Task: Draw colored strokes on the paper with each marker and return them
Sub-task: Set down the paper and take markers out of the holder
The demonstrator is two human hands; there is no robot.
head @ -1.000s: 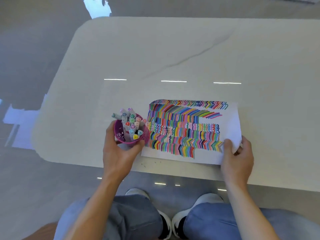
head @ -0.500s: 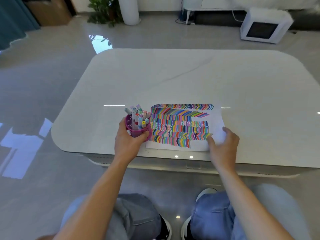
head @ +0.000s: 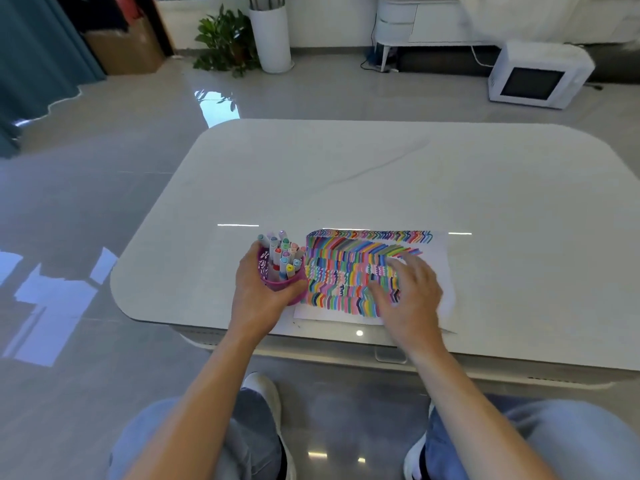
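- Thin paper (head: 441, 268), limp and light, lies at the table (head: 381, 174) near edge; right hand (head: 410, 292) rests on it, fingers spread, gripping nothing.
- Purple cup (head: 289, 289), wrapped by left hand (head: 258, 294), likely top-heavy; hold it low.
- Markers (head: 282, 256) stand capped inside: slim, rigid, best pinched mid-barrel.

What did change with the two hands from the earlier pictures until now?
The right hand let go of the paper's corner and moved left, over the white paper covered in coloured strokes. The left hand still holds the purple cup of markers.
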